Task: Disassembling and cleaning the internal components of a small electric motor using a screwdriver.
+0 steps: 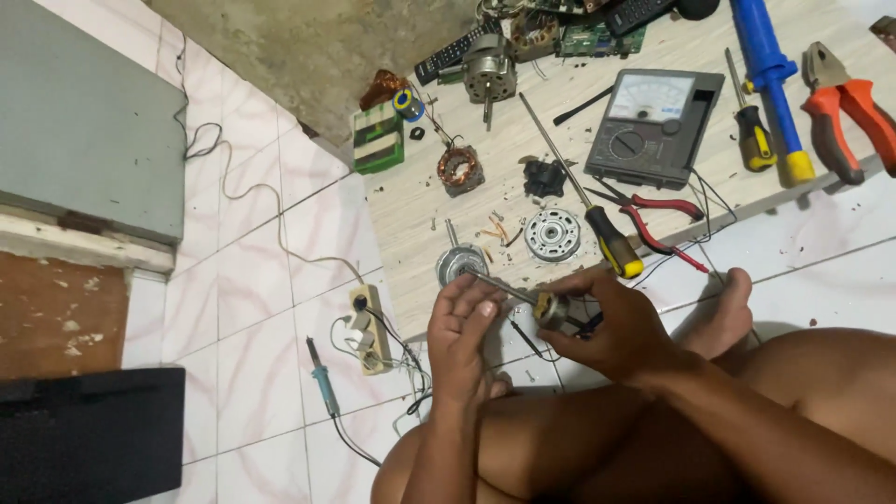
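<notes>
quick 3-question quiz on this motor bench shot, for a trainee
1. True or false: the right hand grips a small rotor whose shaft points toward the left hand.
2. Which tool lies just right of the analog multimeter? A) soldering iron B) yellow-and-black screwdriver C) remote control
3. Fill in: the soldering iron lies on the tiled floor beside the ____.

Key: 1 true; 2 B; 3 power strip
</notes>
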